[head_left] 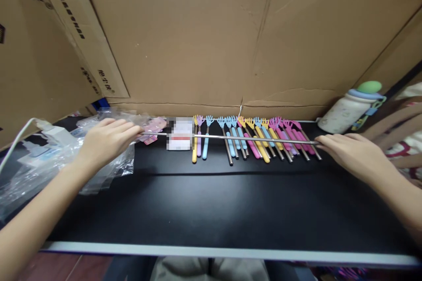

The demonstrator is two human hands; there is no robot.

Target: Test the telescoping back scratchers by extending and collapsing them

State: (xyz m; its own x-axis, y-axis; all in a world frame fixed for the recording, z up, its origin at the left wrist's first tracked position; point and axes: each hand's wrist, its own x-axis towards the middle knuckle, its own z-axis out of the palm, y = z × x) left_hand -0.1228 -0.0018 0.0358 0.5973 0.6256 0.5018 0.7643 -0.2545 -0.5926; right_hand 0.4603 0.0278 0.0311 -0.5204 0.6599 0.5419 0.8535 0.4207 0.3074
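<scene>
Forearms (49, 202) outstretched, my left hand (108, 140) at eleven o'clock and right hand (352, 153) at one each grip an end of a metal rod (227, 138) spanning twelve, seemingly drawn out long, while claw-headed sticks (260, 132) behind it look short.

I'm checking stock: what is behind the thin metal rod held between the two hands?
A row of back scratchers in blue, yellow, purple and pink, plus a pixelated white item. The metal rod covers thin strips of several scratchers; the item's details are unreadable.
</scene>
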